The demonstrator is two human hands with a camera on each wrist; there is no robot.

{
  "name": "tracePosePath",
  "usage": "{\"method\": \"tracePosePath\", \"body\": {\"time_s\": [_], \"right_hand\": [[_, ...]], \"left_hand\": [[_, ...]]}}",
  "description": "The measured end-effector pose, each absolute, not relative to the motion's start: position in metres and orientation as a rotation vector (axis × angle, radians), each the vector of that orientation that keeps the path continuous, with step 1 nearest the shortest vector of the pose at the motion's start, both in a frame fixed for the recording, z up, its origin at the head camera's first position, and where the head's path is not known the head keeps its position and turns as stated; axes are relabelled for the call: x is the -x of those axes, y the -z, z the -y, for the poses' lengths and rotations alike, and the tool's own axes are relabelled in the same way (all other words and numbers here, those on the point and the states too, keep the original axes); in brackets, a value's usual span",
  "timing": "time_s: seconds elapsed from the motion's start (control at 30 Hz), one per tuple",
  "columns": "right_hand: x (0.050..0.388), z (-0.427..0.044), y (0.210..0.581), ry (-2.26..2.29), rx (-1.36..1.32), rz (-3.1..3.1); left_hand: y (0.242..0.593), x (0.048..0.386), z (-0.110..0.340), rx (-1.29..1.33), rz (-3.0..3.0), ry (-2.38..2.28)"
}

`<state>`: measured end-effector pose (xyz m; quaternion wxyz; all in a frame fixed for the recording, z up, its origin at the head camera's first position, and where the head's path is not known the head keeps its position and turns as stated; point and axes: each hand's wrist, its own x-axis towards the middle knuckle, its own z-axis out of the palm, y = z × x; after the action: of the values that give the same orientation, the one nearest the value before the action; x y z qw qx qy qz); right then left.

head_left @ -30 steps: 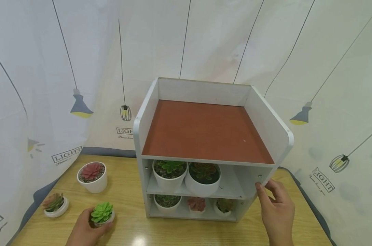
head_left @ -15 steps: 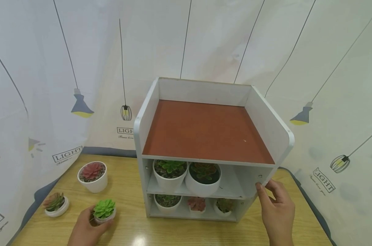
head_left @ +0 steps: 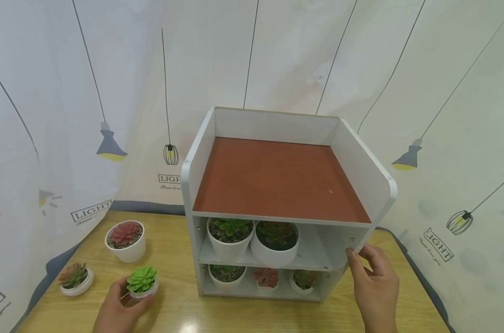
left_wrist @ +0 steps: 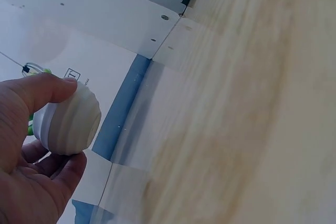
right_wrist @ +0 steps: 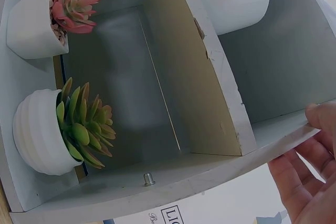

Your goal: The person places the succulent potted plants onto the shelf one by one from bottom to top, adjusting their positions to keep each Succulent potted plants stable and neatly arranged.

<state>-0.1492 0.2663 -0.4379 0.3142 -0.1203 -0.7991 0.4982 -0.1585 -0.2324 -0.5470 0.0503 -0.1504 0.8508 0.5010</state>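
Observation:
My left hand (head_left: pixel 122 305) grips a small white ribbed pot (left_wrist: pixel 68 121) between thumb and fingers. A bright green succulent (head_left: pixel 141 279) grows from that pot, which is off the table in the left wrist view. My right hand (head_left: pixel 376 282) pinches the front edge of the right side panel of a white shelf unit (head_left: pixel 289 217), thumb on the inner face and fingers outside. On its middle shelf stand two white potted succulents. Below them are a potted green plant (head_left: pixel 227 274), a pink succulent (right_wrist: pixel 76 6) in a squarish pot and a green-red succulent (right_wrist: pixel 86 124) in a ribbed pot.
A red succulent in a white pot (head_left: pixel 128 247) stands at the table's left, behind my left hand. Nearer the left edge sits a reddish-green succulent in a low white pot (head_left: pixel 80 285). The shelf's brown top (head_left: pixel 272 180) has raised white walls. A printed curtain (head_left: pixel 276 55) hangs behind.
My left hand has moved slightly right and up with the green succulent pot. The right hand stays on the shelf's side panel.

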Motion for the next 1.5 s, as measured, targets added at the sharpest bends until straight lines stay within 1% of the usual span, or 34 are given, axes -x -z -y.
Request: {"method": "tracePosePath", "body": {"time_s": [0.27, 0.67, 0.93, 1.27, 1.5], "right_hand": [[0.149, -0.267, 0.439, -1.335, 0.32, 2.106], [0.149, -0.266, 0.438, -1.333, 0.332, 2.11], [0.149, -0.266, 0.439, -1.331, 0.321, 2.101], [0.149, -0.266, 0.439, -1.328, 0.326, 2.107], [0.149, -0.266, 0.439, -1.32, 0.335, 2.116]], "left_hand": [[0.542, 0.155, 0.23, 0.459, -2.602, -1.552], [0.528, 0.152, 0.221, 0.576, -2.532, -1.648], [0.517, 0.149, 0.211, 0.557, -2.559, -1.63], [0.507, 0.139, 0.195, 0.526, -2.628, -1.715], [0.496, 0.132, 0.181, 0.45, -2.692, -1.76]]}}
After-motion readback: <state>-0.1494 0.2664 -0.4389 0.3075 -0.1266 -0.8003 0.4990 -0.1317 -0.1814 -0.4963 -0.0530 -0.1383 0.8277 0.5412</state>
